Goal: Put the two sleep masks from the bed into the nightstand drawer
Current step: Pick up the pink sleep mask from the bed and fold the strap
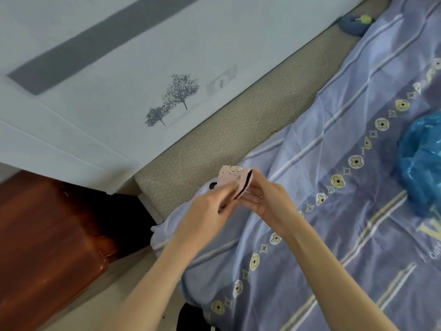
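A pink sleep mask [232, 179] with a black edge and small cartoon prints is held up between both hands, above the near-left corner of the bed [334, 211]. My left hand [210, 206] pinches its lower left part. My right hand [265, 199] holds its right edge from behind. A white and black bit [213, 186] peeks out just behind my left hand; I cannot tell whether it is the second mask. The reddish-brown wooden nightstand [43, 235] stands at the lower left, its drawer not visible from here.
The bed has a lilac striped cover with flower prints. A blue plastic bag [422, 163] lies on it at the right. A dark blue object [353, 26] sits at the far edge. A beige mattress side [214, 139] runs along the white wall.
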Demonstrator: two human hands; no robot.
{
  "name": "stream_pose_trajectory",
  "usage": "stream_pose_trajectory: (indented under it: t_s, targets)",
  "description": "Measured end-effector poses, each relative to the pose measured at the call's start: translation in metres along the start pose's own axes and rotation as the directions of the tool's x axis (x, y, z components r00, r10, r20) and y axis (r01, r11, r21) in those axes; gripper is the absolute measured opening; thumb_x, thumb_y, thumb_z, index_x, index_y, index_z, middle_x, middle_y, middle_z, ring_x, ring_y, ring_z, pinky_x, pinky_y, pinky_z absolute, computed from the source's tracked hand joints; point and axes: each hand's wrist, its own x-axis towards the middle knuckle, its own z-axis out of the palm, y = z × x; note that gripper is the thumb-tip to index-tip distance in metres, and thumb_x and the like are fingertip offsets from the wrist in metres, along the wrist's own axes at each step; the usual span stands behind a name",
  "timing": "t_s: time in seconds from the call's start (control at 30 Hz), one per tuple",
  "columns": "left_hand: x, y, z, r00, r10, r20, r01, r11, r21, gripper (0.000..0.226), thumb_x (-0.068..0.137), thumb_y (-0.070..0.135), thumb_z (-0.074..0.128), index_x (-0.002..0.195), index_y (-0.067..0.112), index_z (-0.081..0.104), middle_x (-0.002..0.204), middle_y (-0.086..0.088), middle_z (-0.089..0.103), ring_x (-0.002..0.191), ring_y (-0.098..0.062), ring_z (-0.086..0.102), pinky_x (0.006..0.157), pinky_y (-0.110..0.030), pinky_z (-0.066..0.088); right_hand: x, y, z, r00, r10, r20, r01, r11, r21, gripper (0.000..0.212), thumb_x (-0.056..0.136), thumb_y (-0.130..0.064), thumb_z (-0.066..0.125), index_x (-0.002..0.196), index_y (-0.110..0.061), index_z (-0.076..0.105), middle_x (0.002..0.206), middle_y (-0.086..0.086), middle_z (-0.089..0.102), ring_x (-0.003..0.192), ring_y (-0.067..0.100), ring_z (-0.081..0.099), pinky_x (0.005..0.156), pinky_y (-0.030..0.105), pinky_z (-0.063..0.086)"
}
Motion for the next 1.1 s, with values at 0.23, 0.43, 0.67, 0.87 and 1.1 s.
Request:
stream_pose_trajectory:
  t_s: [0.23,0.43,0.67,0.87,1.1]
  targets:
    - [-0.042,-0.005,-0.001,0.980,0.137,0.144,-0.115,0.982,-0.150,0.037,0.085,0.015,0.057,0.122,0.016,0.057,0.124,0.014,0.048,0.122,0.013,0.032,0.104,-0.008,0.032,-0.030,0.027,0.000,0.989,0.008,-0.150,-0.004,1.000,0.025,0.021,0.090,-0.004,0.047,0.083,-0.008,0.067,0.076,0.008,0.061,0.068,0.016,0.056,0.057,0.019,0.055]
    - [-0.050,-0.007,-0.034,0.950,-0.288,0.120,0.311,0.861,-0.402,0.085,0.077,0.031,0.067,0.143,0.033,0.013,0.145,0.023,0.019,0.132,0.007,0.016,0.104,-0.016,0.018,-0.049,0.026,0.000,0.988,0.035,-0.154,-0.010,0.988,0.156,0.020,0.091,-0.004,0.047,0.090,-0.008,0.066,0.074,0.000,0.074,0.074,0.015,0.067,0.069,0.026,0.058]
    - [-0.056,-0.006,-0.033,0.936,-0.243,0.256,0.336,0.838,-0.431,0.048,0.074,0.014,0.072,0.117,0.018,0.052,0.085,0.006,0.062,0.076,0.004,0.060,0.081,-0.015,0.049,-0.056,0.026,0.005,0.996,-0.001,-0.094,0.017,0.985,0.174,0.021,0.092,-0.003,0.044,0.095,-0.009,0.065,0.075,-0.004,0.077,0.070,0.008,0.071,0.066,0.022,0.060]
    - [-0.069,-0.020,-0.044,0.903,-0.337,0.267,0.430,0.715,-0.551,0.013,0.083,0.017,0.062,0.072,0.012,0.064,0.059,-0.004,0.056,0.060,-0.017,0.051,0.065,-0.024,0.047,-0.061,0.032,-0.001,0.987,-0.016,-0.160,0.055,0.968,0.244,0.025,0.094,-0.005,0.042,0.095,-0.016,0.065,0.080,-0.007,0.075,0.081,0.011,0.066,0.076,0.025,0.057]
    - [-0.075,-0.024,-0.071,0.847,-0.315,0.428,0.435,-0.052,-0.899,0.024,0.089,0.018,0.044,0.084,0.011,0.067,0.074,-0.001,0.070,0.069,-0.013,0.066,0.065,-0.028,0.059,-0.077,0.049,0.008,0.932,-0.312,-0.185,0.276,0.941,-0.196,0.024,0.094,-0.007,0.042,0.094,-0.020,0.062,0.086,0.000,0.063,0.080,0.016,0.057,0.070,0.022,0.054]
